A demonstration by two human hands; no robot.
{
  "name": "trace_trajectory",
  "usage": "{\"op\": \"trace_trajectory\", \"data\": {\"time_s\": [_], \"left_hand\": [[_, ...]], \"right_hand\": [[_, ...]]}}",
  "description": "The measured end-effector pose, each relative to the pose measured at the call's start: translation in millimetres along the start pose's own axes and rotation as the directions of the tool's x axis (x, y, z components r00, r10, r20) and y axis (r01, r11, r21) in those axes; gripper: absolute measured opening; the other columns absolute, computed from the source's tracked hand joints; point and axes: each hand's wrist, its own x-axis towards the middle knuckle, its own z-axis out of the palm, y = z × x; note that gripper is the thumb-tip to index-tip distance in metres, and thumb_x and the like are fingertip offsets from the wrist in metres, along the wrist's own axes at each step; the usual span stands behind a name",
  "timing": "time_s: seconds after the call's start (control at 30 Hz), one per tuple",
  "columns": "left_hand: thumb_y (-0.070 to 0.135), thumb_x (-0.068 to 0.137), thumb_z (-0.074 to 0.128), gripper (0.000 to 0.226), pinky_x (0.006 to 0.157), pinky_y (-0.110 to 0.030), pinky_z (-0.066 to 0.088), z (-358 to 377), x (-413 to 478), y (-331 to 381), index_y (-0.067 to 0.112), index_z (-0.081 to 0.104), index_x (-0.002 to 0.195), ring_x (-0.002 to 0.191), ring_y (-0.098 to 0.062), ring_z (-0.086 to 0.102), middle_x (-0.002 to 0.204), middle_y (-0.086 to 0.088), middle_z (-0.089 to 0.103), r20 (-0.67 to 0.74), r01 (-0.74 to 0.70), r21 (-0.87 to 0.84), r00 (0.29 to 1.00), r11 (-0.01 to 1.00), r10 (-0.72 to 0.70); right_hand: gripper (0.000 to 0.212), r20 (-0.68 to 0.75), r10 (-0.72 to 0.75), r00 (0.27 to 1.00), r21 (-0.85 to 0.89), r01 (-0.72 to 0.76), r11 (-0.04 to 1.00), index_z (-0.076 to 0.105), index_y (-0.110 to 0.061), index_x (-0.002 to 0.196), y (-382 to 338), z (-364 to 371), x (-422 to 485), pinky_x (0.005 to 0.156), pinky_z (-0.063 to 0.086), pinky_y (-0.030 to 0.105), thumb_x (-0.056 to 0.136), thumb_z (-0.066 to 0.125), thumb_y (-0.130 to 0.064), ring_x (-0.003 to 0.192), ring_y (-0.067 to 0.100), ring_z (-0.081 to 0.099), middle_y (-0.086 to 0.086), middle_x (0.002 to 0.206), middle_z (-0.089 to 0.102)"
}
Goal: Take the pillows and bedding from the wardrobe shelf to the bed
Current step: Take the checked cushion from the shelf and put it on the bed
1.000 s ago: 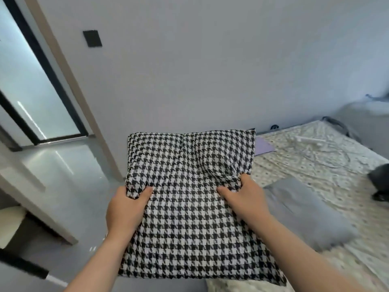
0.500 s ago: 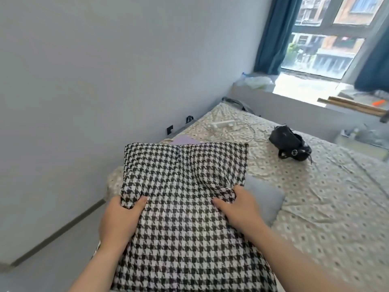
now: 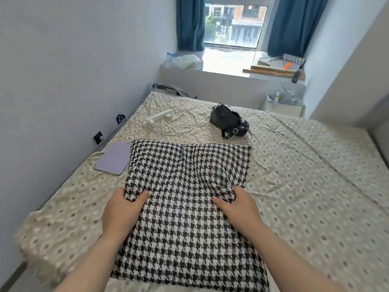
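Both arms reached forward, left hand (image 3: 121, 209) and right hand (image 3: 239, 207) each clamped on a side of the houndstooth pillow (image 3: 185, 199), thumbs on top. The pillow sat over the near part of the bed (image 3: 305, 186). Purple tablet case (image 3: 113, 158) just left of the pillow, black bag (image 3: 229, 121) beyond it, and loads of bare sheet to its right.

light: bright daylight from the window (image 3: 232, 24) at 12 o'clock | glare: sill (image 3: 227, 60) washed out white | shadows: soft, faint on the bed (image 3: 305, 165) | blur: slight softness throughout | distortion: walls (image 3: 63, 60) bow at 9 and 3 o'clock
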Motion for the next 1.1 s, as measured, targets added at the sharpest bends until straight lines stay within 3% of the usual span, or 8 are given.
{"op": "trace_trajectory", "data": {"time_s": [0.1,0.2,0.3,0.43,0.63,0.77,0.9,1.1], "left_hand": [[0.064,0.077,0.063,0.057,0.073,-0.032,0.05,38.0,29.4,16.0,0.023,0.056,0.116,0.088,-0.013,0.061,0.101,0.015,0.062,0.065,-0.041,-0.004,0.997,0.999,0.042],[0.055,0.082,0.066,0.054,0.077,-0.032,0.047,69.6,50.6,24.0,0.023,0.052,0.122,0.095,-0.014,0.058,0.102,0.015,0.055,0.115,-0.075,0.009,0.991,0.997,0.073],[0.065,0.077,0.062,0.076,0.092,-0.046,0.051,107.3,90.5,22.6,0.019,0.046,0.136,0.116,-0.024,0.058,0.131,0.004,0.059,0.198,-0.081,0.037,0.978,0.996,0.072],[0.06,0.079,0.063,0.064,0.086,-0.044,0.054,159.1,144.5,12.3,0.022,0.051,0.129,0.099,-0.017,0.062,0.121,0.003,0.064,0.288,-0.102,0.045,0.954,0.994,0.085],[0.059,0.082,0.062,0.071,0.088,-0.047,0.052,242.5,211.9,-15.1,0.013,0.045,0.133,0.106,-0.023,0.06,0.127,-0.006,0.058,0.353,-0.137,0.086,0.93,0.987,0.099],[0.049,0.086,0.064,0.072,0.098,-0.05,0.047,281.8,227.0,-47.4,0.019,0.033,0.143,0.121,-0.027,0.053,0.139,-0.005,0.05,0.421,-0.111,0.074,0.904,0.991,0.07],[0.06,0.079,0.064,0.073,0.09,-0.047,0.051,305.1,236.8,-86.5,0.021,0.038,0.135,0.108,-0.022,0.059,0.127,0.002,0.057,0.475,-0.065,0.141,0.88,0.988,-0.01],[0.057,0.078,0.066,0.066,0.08,-0.043,0.055,314.6,233.1,-107.0,0.02,0.039,0.126,0.092,-0.017,0.059,0.109,0.008,0.052,0.457,-0.047,0.176,0.889,0.983,-0.039]], "right_hand": [[0.088,-0.029,0.068,0.997,0.048,-0.067,0.997,0.031,-0.014,0.145,18.3,-2.3,32.1,0.081,0.058,0.045,0.078,0.068,-0.057,0.078,0.013,0.061,0.008,0.129,0.059],[0.09,-0.04,0.13,0.991,0.055,-0.127,0.99,0.028,-0.014,0.148,35.6,3.1,56.9,0.089,0.055,0.048,0.078,0.068,-0.057,0.095,0.021,0.067,0.007,0.144,0.049],[0.089,-0.061,0.216,0.974,0.081,-0.211,0.974,0.027,-0.014,0.148,52.6,21.1,91.1,0.079,0.058,0.041,0.08,0.067,-0.055,0.081,0.014,0.068,0.006,0.139,0.052],[0.08,-0.066,0.299,0.952,0.071,-0.294,0.953,0.031,-0.012,0.145,75.9,52.3,139.0,0.066,0.056,0.032,0.084,0.067,-0.049,0.062,0.007,0.065,0.005,0.116,0.062],[0.072,-0.114,0.355,0.928,0.067,-0.349,0.935,0.037,-0.011,0.139,119.9,96.8,217.7,0.055,0.048,0.022,0.084,0.07,-0.043,0.07,0.014,0.067,-0.003,0.103,0.056],[0.063,-0.088,0.396,0.914,0.034,-0.394,0.918,0.045,-0.013,0.127,152.4,122.3,243.0,0.073,0.048,0.024,0.079,0.076,-0.04,0.093,0.013,0.056,-0.001,0.12,0.055],[0.073,-0.045,0.45,0.892,-0.038,-0.452,0.891,0.044,-0.013,0.127,180.4,140.6,244.9,0.092,0.044,0.032,0.073,0.078,-0.048,0.102,0.017,0.048,-0.002,0.114,0.047],[0.105,-0.006,0.503,0.864,-0.152,-0.498,0.854,0.02,-0.01,0.15,197.6,159.2,241.7,0.116,0.027,0.046,0.073,0.067,-0.064,0.142,0.031,0.027,0.013,0.154,0.026]]}}
